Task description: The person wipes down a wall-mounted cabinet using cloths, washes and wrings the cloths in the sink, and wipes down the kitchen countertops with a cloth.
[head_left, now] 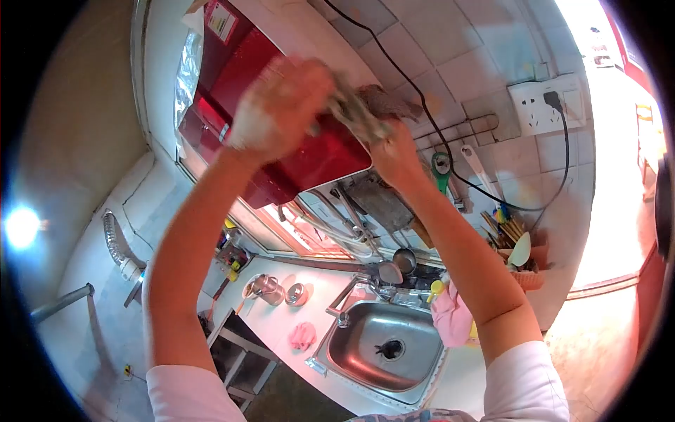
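Up by the red unit [320, 162], a cloth [355, 116] strung hand to hand

Grey-green and blurred, it slants across the unit's front edge. The right hand [395, 158] has its fingers clamped on the lower end, presumably anchoring it; the left hand [281, 105] is at the upper end, too smeared for me to tell how its fingers close. Both arms reach high, forearms converging, left wrist bent inward. Below sits the sink [344, 344]; utensils [390, 272] line the wall [450, 42], probably for easy reach.

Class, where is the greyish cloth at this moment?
In the head view, the greyish cloth, blurred, is above centre, between the left hand and the right hand, near the right edge of the red unit.
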`<state>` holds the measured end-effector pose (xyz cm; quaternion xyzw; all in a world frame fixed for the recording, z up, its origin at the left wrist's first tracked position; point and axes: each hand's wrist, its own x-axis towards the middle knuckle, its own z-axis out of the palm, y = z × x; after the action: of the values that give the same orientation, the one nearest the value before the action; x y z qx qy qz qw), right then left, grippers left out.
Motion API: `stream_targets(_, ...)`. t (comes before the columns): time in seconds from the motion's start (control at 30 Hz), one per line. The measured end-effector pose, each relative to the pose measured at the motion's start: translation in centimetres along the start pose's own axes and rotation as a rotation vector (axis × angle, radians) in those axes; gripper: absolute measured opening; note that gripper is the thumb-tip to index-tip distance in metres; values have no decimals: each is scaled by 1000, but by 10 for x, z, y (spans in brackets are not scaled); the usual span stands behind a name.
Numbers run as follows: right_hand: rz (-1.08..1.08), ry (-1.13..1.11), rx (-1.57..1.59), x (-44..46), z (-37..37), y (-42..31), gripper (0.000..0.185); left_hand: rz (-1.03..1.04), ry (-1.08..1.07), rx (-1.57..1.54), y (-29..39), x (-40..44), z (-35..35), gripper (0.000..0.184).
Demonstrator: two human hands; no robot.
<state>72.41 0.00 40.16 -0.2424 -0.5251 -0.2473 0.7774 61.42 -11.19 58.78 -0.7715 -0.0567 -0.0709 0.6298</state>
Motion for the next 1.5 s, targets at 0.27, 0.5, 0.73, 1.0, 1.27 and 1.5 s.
stream_targets(0.27,621,-317,134,43,-17,1,43,-160,222,20,-41,0,11,35)
stream_targets(0.5,488,-341,203,43,-19,13,41,-198,222,-52,-43,-3,24,35)
stream_targets(0.73,439,-364,189,41,-26,10,42,-218,216,1,-41,-1,20,39)
stream_targets(1.0,498,-358,220,41,-37,0,44,-230,203,-19,-38,-2,16,38)
stream_targets(1.27,449,-325,233,42,-38,0,42,-235,223,-17,-35,-1,15,37)
stream_targets(1.5,506,-299,360,39,-42,-12,35,-230,231,-36,-34,-2,15,38)
